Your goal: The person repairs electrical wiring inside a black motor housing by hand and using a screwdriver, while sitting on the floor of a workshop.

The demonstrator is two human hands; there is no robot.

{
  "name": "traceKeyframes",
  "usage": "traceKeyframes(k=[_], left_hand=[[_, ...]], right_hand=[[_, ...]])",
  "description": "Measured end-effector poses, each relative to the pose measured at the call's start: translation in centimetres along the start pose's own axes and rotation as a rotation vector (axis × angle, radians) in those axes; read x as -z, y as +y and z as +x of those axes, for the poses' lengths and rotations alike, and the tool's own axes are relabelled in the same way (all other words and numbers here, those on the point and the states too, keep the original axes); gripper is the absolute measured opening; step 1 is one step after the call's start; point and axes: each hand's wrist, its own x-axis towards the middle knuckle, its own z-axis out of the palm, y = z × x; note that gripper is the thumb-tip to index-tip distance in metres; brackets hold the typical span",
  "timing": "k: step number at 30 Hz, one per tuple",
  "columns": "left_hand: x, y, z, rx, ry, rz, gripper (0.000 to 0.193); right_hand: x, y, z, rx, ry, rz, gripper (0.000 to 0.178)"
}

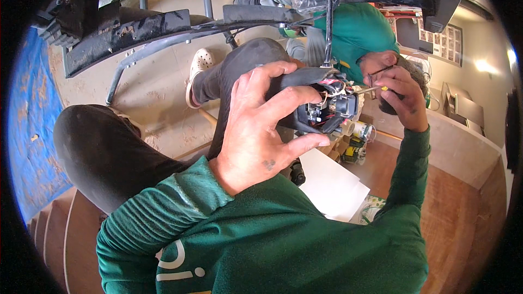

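Black casing [339, 108], quantity one, was positioned open ahead of the person's chest [267, 228]. The left hand [260, 117] gripped it, fingers spread; the right hand [406, 98] pinched one slim tool [369, 90] at its right side. One co-worker [357, 30] bent beyond.

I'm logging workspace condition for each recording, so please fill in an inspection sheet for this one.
Surface: beige floor with scattered brown debris; blue sheet at the far left, also littered.
Job's things: black housing, open at one end with its internals exposed; thin tool reaching toward it.
Clutter: white sheets below the housing; clear jar beside them.
Grippers: left hand holds the housing; right hand pinches the tool.
Cables: red wires inside the housing.
Surroundings: co-worker in green, leaning close; black metal frame above.
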Motion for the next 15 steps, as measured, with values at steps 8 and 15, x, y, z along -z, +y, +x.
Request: traceKeyframes(k=[8,15], left_hand=[[-0.08,0.03,-0.15,0.002,0.006,0.004,0.067],[-0.04,0.24,-0.06,0.015,0.01,0.001,0.066]], right_hand=[[0.24,-0.78,-0.07,0.049,0.004,-0.103,0.028],[-0.36,-0.76,-0.28,-0.036,-0.003,-0.015,0.026]])
